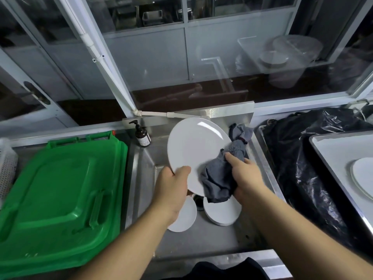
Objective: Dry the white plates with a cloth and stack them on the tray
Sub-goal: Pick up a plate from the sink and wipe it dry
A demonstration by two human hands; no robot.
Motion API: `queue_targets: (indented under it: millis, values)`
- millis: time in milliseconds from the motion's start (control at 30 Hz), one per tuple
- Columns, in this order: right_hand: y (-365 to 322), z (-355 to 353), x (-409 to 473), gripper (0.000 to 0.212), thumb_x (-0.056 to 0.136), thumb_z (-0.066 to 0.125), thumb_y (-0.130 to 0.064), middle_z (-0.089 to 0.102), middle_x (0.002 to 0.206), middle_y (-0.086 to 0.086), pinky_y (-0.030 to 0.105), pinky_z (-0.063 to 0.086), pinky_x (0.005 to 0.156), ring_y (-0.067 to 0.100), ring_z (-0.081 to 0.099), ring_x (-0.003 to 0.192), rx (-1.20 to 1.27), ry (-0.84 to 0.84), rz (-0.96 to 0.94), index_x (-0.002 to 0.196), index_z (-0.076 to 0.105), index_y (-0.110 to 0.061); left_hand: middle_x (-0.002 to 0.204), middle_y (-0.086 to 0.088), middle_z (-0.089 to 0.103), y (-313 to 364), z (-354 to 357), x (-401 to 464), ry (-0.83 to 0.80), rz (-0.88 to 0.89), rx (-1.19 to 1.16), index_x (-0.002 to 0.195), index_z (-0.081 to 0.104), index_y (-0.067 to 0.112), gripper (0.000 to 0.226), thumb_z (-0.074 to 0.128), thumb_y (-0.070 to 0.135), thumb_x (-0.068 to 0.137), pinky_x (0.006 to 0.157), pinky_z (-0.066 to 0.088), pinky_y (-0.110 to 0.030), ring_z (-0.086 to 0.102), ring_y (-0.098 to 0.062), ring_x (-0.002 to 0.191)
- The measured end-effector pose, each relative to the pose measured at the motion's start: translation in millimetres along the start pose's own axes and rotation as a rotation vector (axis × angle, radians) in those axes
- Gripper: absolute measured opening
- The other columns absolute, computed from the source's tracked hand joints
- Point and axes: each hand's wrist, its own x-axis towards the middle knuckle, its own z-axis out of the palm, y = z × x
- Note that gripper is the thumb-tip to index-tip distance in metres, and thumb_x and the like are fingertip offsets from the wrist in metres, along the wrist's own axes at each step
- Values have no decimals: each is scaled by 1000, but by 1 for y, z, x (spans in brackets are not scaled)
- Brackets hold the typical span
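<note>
Nearest, at the sink's (139, 178) front, more white plates wait on its floor: a single plate (184, 216) under the left forearm and a small stack of plates (222, 214) beside it, directly below the work. That is the first hazard: if the held plate slips, I judge it would fall straight onto this crockery and chip or break something.

Above them, the left hand (171, 185) grips the lower left rim of a large white plate (195, 150), thumb over the face and fingers behind, holding it tilted over the basin. The grip covers only a short stretch of rim, and if the plate is wet, as the task implies, it may slide or pivot under wiping pressure.

The right hand (245, 174) clutches a bunched grey cloth (220, 178) against the plate's lower right edge. Loose folds hang below and trail up behind the rim; a dangling end could dip into the sink and pick up water, which would undo the drying.

Farther off, at the right edge, a tray (331, 152) holds one white plate (363, 174) already. A black plastic bag (298, 150) lies between sink and tray, so carrying across risks catching it, and setting down carelessly could knock the plate there.
</note>
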Motion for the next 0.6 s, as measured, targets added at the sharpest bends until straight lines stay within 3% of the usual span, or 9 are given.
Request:
queue_targets:
  millis: [33,100,167,233,300,367,467,533,600]
  values:
    - [-5,-2,0,10,95,80,-21,83,92,10,50,67,84,34,81,89,-51,-22,-53,97,77,-11,104,-18,79,4,-5,5,-41,-33,-14,100,75,13,34,70,32,72,78,62,-56,76,-40,96]
    - [-20,-7,1,9,95,80,-21,83,91,7,44,67,79,28,81,87,-191,-80,-193,94,77,-13,107,-17,79,11,-20,17,-82,-68,-36,112,71,9,47,77,30,71,67,64,-45,78,-32,91]
    - [-38,-12,2,11,94,80,-24,82,89,5,43,65,74,24,80,83,-357,-155,-338,93,78,-13,107,-20,79,19,-35,28,-113,-75,-61,116,68,3,42,80,23,81,59,61,-35,78,-26,80]
    - [-54,-13,2,16,91,81,-28,81,90,8,48,66,81,30,79,88,-477,-227,-426,94,78,-13,110,-23,77,26,-43,34,-182,-56,7,120,67,-1,38,76,22,91,60,61,-34,77,-25,80]
    - [-61,-10,2,20,90,80,-30,81,92,11,53,65,86,34,79,91,-509,-239,-453,96,78,-12,114,-28,74,29,-42,36,-181,17,65,120,65,-6,53,74,34,86,73,61,-39,74,-28,87]
    - [-60,-5,2,19,92,81,-28,81,93,13,56,64,87,36,78,93,-490,-199,-447,96,78,-10,116,-31,71,32,-36,32,-133,116,140,115,65,-7,73,69,52,73,89,57,-50,70,-32,95]
    - [-50,-2,4,17,92,81,-29,81,92,8,50,66,86,31,79,91,-349,-94,-363,95,78,-13,106,-20,76,28,-28,28,-42,217,259,104,70,4,68,55,62,73,95,56,-66,71,-42,104]
    - [-38,2,4,15,92,81,-30,82,92,4,44,67,82,29,79,92,-208,-23,-255,94,77,-16,96,-9,77,22,-19,21,40,229,249,98,71,13,56,50,61,80,85,61,-58,71,-39,98]
    - [-18,8,0,15,94,80,-29,81,96,6,45,65,84,33,78,94,-41,34,-92,95,74,-15,87,-1,76,13,-4,12,144,238,239,93,68,16,49,45,58,86,68,57,-41,69,-25,80]
